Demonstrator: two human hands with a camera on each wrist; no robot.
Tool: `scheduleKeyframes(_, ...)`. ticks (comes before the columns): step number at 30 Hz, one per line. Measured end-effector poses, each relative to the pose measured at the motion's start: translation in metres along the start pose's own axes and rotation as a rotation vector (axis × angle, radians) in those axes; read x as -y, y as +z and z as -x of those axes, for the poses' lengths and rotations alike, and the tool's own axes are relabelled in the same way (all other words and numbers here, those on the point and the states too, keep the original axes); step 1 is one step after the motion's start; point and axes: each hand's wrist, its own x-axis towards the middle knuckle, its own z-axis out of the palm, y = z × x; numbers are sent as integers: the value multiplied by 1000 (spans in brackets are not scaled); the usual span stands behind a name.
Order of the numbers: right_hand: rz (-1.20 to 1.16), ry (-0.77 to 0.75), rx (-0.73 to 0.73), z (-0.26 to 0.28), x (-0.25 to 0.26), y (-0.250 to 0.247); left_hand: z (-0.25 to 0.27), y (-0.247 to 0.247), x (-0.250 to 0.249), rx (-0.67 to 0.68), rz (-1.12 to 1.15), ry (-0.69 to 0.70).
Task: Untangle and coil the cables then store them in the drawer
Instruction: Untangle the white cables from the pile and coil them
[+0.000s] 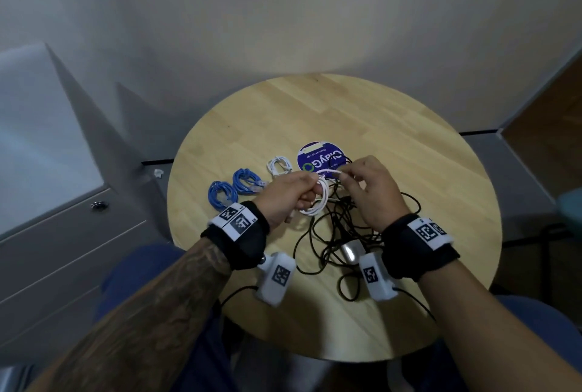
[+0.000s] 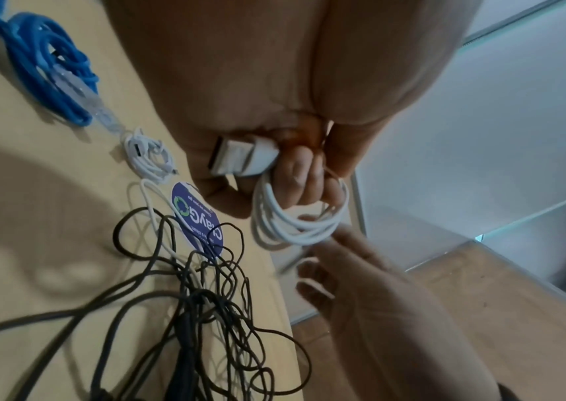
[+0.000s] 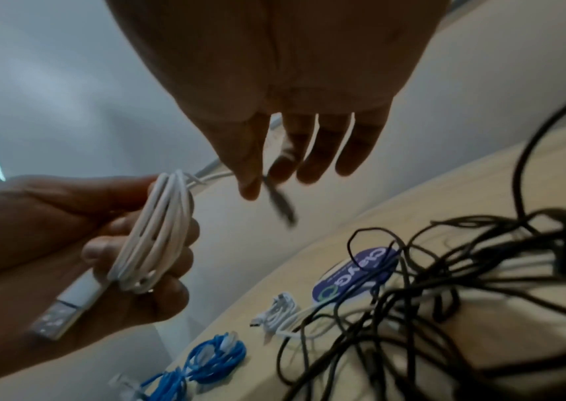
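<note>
Over the round wooden table (image 1: 346,114), my left hand (image 1: 296,199) grips a small coil of white cable (image 1: 319,202), with fingers curled through the loops. The coil's USB plug (image 2: 240,157) sticks out below the palm. My right hand (image 1: 349,176) pinches the cable's free end (image 3: 279,200) between thumb and forefinger, just right of the coil (image 3: 158,230). Under both hands lies a tangle of thin black cables (image 1: 340,234). Two coiled blue cables (image 1: 222,194) and a small coiled white cable (image 1: 278,165) rest to the left.
A grey cabinet with closed drawers (image 1: 63,250) stands left of the table. A round purple sticker (image 1: 321,158) lies behind my hands. A silver metal piece (image 1: 351,250) sits within the black tangle. Bare wood shows at the table's far side.
</note>
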Motion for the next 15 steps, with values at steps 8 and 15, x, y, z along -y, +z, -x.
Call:
scheduleKeyframes(8,-629,364,121,8,22,7,7,1,-2,12,136,-35)
scheduleKeyframes(15,-709,453,129,14,24,9,9,3,-1,-19,-10,-16)
